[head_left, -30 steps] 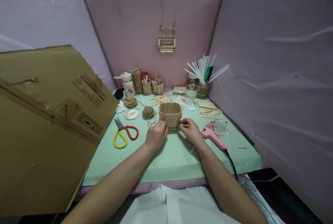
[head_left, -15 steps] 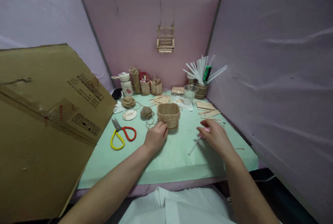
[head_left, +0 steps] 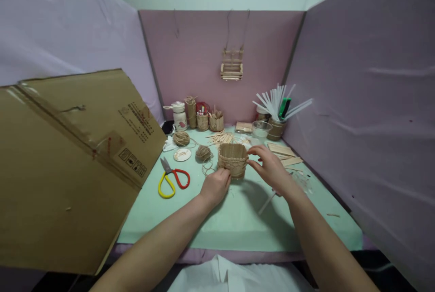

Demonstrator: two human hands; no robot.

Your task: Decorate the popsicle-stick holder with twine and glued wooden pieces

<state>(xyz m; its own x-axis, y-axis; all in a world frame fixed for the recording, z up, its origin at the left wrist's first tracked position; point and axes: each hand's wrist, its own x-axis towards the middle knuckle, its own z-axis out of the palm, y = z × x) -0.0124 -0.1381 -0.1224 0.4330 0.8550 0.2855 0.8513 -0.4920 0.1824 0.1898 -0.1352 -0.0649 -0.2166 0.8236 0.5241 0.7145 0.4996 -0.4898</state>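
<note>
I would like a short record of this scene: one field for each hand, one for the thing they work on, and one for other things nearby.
Left hand: fingers curled against the lower front of the basket
Right hand: fingers spread at the basket's right rim, contact unclear
Basket: small, twine-wrapped, upright on the green table
Nearby: scissors and twine ball to its left; cardboard sheet further left

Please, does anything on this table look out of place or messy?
Yes. A big cardboard sheet leans tilted over the left edge of the table. Loose sticks lie scattered behind the basket, which the left hand and right hand touch. Small scraps litter the right side.
</note>
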